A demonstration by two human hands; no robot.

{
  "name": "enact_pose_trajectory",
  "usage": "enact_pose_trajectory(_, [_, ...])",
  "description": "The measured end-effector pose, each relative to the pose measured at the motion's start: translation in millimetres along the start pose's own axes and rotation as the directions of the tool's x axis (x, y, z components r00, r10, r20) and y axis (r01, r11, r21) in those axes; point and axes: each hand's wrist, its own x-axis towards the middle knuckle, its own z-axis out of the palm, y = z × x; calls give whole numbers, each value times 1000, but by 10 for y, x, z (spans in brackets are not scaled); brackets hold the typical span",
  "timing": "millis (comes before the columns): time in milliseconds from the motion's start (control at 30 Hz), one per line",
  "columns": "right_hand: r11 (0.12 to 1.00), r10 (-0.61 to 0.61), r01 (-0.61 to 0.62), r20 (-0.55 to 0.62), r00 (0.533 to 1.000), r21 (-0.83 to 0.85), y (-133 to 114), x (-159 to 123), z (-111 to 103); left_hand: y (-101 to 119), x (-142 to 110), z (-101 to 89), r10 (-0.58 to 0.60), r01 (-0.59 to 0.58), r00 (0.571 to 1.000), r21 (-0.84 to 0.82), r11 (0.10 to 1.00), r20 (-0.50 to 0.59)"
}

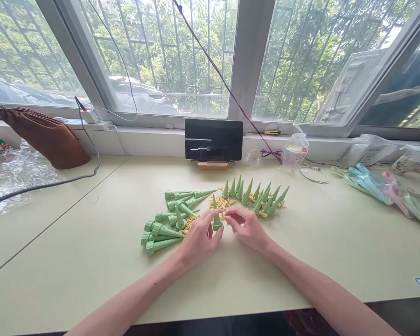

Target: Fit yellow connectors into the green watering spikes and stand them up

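A green plastic plant watering spike (217, 222) stands point up on the table, with the thumb and fingers of my left hand (201, 235) around it. Close beside it, my right hand (247, 226) pinches a small yellow plastic valve (222, 216) against the spike's side; the fingertips partly hide it. Behind my hands lies a pile of loose yellow valves (221, 203). To the left, several green spikes (166, 230) lie on their sides in a heap. Over to the right, several upright spikes (247, 193) stand grouped, some with yellow valves sticking out near their bases.
A black tablet (213, 137) leans on a stand by the window. A brown pouch (44, 135) and a dark cable (56, 183) lie left. On the right are a plastic cup in a bag (295, 148), a coiled white cable (314, 175) and wrapped items (371, 184).
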Motion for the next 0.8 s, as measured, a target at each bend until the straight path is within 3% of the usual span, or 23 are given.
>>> enact_pose_trajectory(367, [998,16,-14,-21,1000,58,49,6,2,8,5,-28,-34,34,999,-14,999,10])
enact_pose_trajectory(667, [1000,-12,12,-106,994,5,16,-6,4,81,55,-101,-207,232,970,-231,945,125])
enact_pose_trajectory(800, [1000,-4,5,-100,995,4,21,-10,1,70,58,-89,-170,187,980,-200,962,101])
